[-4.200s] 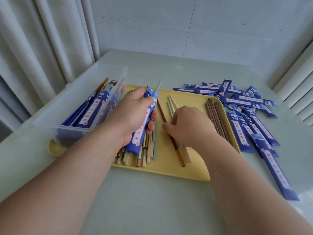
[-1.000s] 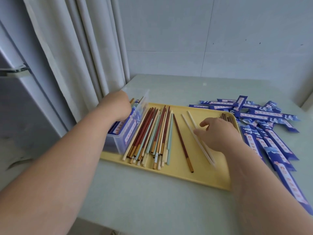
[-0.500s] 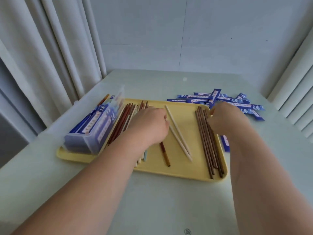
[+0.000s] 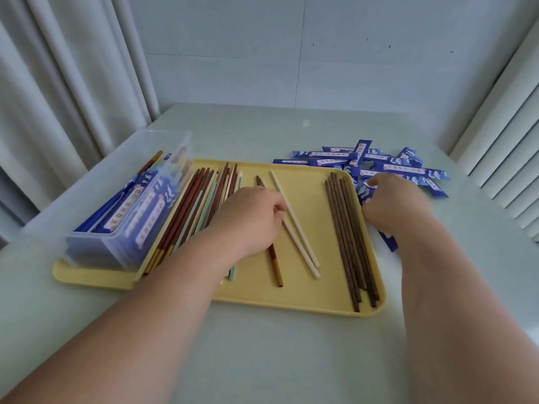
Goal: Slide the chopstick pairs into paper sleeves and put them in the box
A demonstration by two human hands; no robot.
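Observation:
My left hand (image 4: 250, 220) lies on the yellow tray (image 4: 306, 290), its curled fingers closing on a pair of cream chopsticks (image 4: 300, 237). A red-brown chopstick (image 4: 275, 266) runs out from under it. Off the tray's right edge, my right hand (image 4: 393, 205) has its fingers curled on a blue paper sleeve (image 4: 389, 242) from the sleeve pile (image 4: 379, 166). The clear plastic box (image 4: 96, 252) sits on the tray's left end and holds several sleeved pairs (image 4: 137, 205).
Several loose red, cream and pale blue chopsticks (image 4: 195, 208) lie next to the box. A bundle of dark brown chopsticks (image 4: 347, 228) lies along the tray's right side. Curtains hang at the left, a wall stands behind, and slatted blinds are at the right.
My left hand left the box and came to the cream chopsticks on the tray. My right hand moved off those chopsticks to the sleeve pile on the right.

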